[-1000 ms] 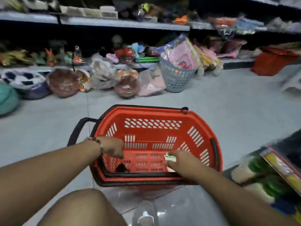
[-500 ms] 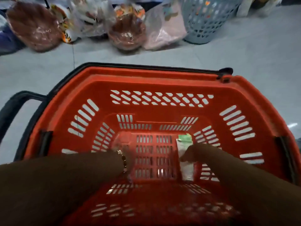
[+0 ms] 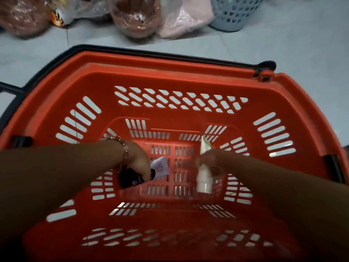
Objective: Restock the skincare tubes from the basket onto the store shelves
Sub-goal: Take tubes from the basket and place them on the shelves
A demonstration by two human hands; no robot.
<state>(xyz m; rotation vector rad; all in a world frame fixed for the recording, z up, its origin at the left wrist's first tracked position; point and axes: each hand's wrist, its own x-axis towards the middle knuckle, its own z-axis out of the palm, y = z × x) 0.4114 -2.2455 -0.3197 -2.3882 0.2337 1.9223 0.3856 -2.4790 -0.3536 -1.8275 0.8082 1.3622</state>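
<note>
The basket (image 3: 170, 76) sits on the floor (image 3: 283, 46). Inside it, the left hand (image 3: 137, 161) holds one tube (image 3: 160, 168) at left; the right hand (image 3: 209, 159) holds another tube (image 3: 204, 178) at right. Bags (image 3: 136, 16) and a bin (image 3: 234, 14) lie behind the basket.

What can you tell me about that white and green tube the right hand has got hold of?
The white and green tube looks like soft plastic: a white cap at the near end, a flat crimped green end pointing away. It lies lengthwise, low inside the red basket, whether lifted off the floor is unclear. The right hand grips its middle, hiding part of it. Motion blur hides any print.
</note>
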